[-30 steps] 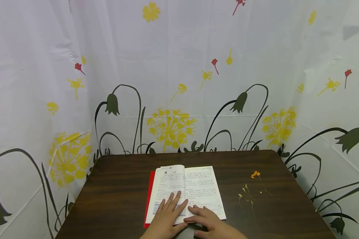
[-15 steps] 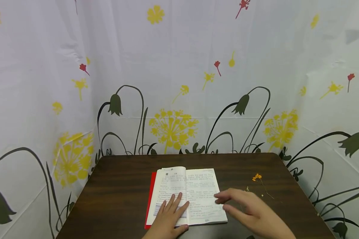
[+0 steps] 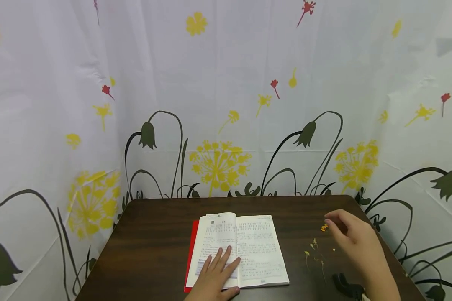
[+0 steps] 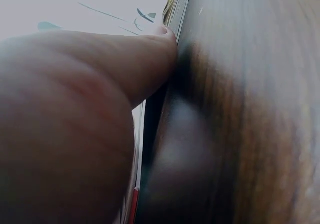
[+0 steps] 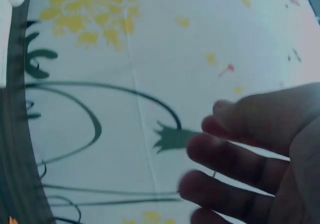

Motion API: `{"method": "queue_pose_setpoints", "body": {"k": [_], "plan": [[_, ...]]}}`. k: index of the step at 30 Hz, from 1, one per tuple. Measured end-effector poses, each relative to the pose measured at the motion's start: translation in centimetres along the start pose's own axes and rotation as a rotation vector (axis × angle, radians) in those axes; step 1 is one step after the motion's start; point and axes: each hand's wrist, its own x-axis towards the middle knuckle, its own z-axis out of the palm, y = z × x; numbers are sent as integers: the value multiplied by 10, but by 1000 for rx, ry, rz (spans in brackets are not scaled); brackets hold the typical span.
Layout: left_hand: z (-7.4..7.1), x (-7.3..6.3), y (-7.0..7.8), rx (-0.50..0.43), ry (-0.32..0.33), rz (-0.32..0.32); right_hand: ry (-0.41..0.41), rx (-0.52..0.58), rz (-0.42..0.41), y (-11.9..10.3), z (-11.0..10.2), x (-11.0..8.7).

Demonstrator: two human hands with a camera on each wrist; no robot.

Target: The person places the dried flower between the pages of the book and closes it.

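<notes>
Head view: the left hand [image 3: 215, 272] spreads flat on the open book [image 3: 260, 251]; the orange flower head [image 3: 324, 228] lies just beside the nearer right hand [image 3: 352, 238], stem hidden. Left wrist: thumb [image 4: 145, 59] at the book's edge. Right wrist: fingers [image 5: 220, 189] loosely bent, seemingly holding nothing.

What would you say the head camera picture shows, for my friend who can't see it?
A person's left hand rests on an open book on a dark table, while the right hand is near a small orange flower. Thin sprigs lie to the right of the book, and a white curtain printed with flowers hangs behind.
</notes>
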Motion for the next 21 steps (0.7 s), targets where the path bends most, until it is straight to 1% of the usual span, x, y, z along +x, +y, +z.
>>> {"method": "queue_pose_setpoints", "body": {"k": [4,7,12,15,19,21], "plan": [[-2,0,1,-4,-6,-1,21,-59,180,20,-5,2],[-4,0,1,1,3,9,-21,-87,272,38,0,3],[-10,1,-1,43,54,43,-124,-85,375,68,16,9],[-9,2,-1,38,48,42,-233,-88,455,85,25,9],[-3,0,0,10,10,13,-385,-104,539,105,34,3],[-2,-1,0,-4,4,5,-408,-116,553,112,38,0]]}}
